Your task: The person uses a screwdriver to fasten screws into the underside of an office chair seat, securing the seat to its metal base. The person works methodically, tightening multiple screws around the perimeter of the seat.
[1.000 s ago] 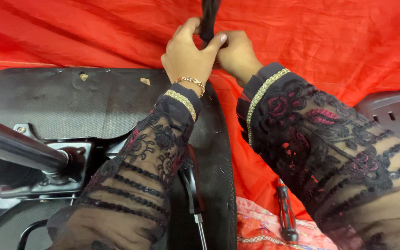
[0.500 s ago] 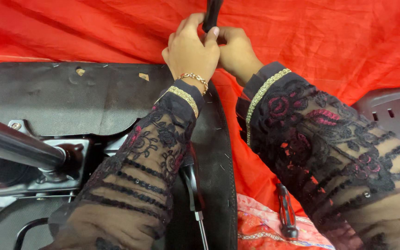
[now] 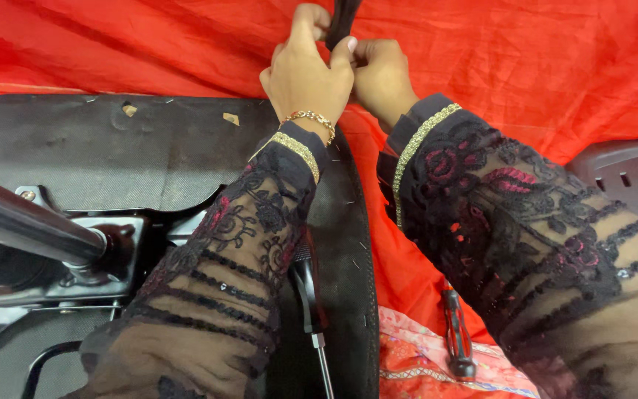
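Two hands on one black bar

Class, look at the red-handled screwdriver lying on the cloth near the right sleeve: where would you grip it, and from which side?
Grip the screwdriver around its red-and-black handle, coming from above. It lies flat on the patterned cloth, lengthwise toward the viewer, its long sides open. The right sleeve hangs close on one side, so approaching from the seat base side looks easier.

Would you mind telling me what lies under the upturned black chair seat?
Red cloth spreads beneath the chair seat and shows past its right edge, where a screwdriver lies. What is directly under the seat is hidden.
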